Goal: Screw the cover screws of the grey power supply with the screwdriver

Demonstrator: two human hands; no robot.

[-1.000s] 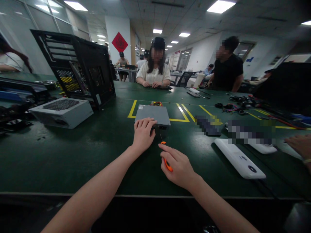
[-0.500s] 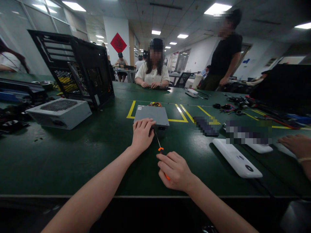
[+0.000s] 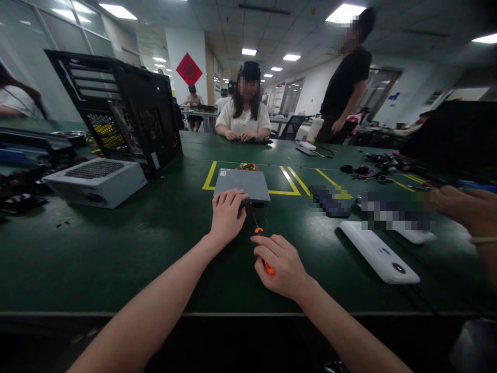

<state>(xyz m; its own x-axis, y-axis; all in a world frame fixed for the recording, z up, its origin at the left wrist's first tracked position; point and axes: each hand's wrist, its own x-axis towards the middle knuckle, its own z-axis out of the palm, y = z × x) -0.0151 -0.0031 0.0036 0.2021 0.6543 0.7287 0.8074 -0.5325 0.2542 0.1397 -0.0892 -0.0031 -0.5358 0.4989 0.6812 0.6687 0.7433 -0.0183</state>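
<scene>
A grey computer power supply (image 3: 243, 184) lies on the green table, a small white label at its top left corner. My left hand (image 3: 229, 212) is closed over its near left edge, fingers on the top face and thumb at the front side. In my right hand (image 3: 281, 264) is a screwdriver (image 3: 258, 231) with an orange and black handle. Its thin shaft points away from me to the front face of the power supply, close to the black socket. Whether the tip sits in a screw, I cannot tell.
Left stands a black computer case (image 3: 132, 109), a second power supply (image 3: 97, 181) before it. Right are a white device (image 3: 378, 251), a dark pixelated object (image 3: 329, 201) and tangled cables (image 3: 368, 168). A co-worker's hand (image 3: 462, 207) reaches in from the right. A person sits opposite.
My right hand and the screwdriver have moved slightly forward, toward the power supply. My left hand stays put. The co-worker's hand at right has risen and moved left; the standing person has shifted left.
</scene>
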